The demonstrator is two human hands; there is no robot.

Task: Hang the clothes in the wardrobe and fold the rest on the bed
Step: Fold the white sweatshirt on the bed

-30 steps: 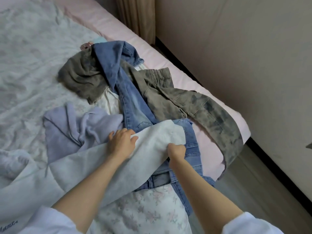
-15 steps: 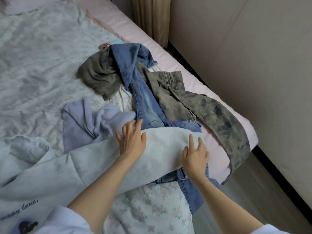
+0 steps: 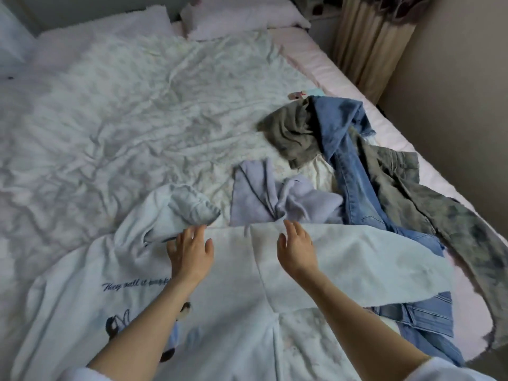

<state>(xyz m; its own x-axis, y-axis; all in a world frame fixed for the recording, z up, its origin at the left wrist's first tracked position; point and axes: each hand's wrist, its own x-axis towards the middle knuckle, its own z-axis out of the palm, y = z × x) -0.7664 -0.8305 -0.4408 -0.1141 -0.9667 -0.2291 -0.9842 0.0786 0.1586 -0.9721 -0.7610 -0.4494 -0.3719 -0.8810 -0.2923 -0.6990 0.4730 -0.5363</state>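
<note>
Both hands flat, fingers spread: left hand, right hand on pale sweatshirt. Soft, floppy, light; best pinched at shoulder seams.

The sweatshirt is pale blue-white, with dark navy script lettering and a small black-and-white cartoon print on its front. The jeans are mid-blue denim with faded lighter patches. The mottled trousers are olive-grey with dark blotches. A crumpled lavender top lies plain, without pattern. The duvet is white with a faint grey floral print, the sheet pale pink, the curtain beige.
</note>
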